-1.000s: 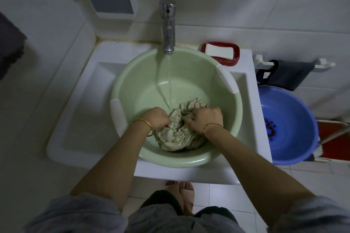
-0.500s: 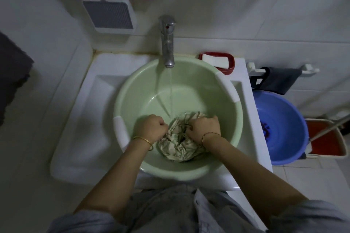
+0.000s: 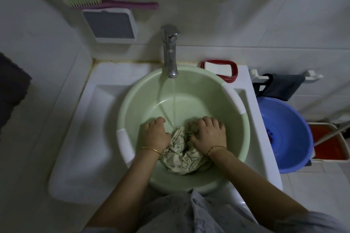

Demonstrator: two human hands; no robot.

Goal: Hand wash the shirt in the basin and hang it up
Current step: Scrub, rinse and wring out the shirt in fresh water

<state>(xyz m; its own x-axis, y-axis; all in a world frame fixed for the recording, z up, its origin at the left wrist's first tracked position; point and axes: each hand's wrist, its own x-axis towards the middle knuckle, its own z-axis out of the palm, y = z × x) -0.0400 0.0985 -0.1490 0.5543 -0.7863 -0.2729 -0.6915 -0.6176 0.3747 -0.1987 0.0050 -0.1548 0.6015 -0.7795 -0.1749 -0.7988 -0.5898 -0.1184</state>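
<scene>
A pale green basin (image 3: 236, 138) with white handles sits in the white sink (image 3: 79, 138). In its near half lies the shirt (image 3: 180, 155), a crumpled cream cloth with a faint pattern. My left hand (image 3: 156, 134) is closed on the shirt's left side. On the right, my right hand (image 3: 210, 133) presses down with its fingers gripping the cloth. A thin stream of water runs from the chrome tap (image 3: 170, 51) into the basin just beyond the shirt, between my hands.
A red soap dish (image 3: 220, 69) with a white bar stands behind the basin. A blue basin (image 3: 287, 134) and a red-orange bin (image 3: 325, 142) sit on the floor at right. A pink brush (image 3: 111, 3) and a vent (image 3: 109, 24) are on the wall.
The view has tilted up and come closer. My left hand has shifted slightly away from me along the shirt; both hands keep their grip and the water keeps running.
</scene>
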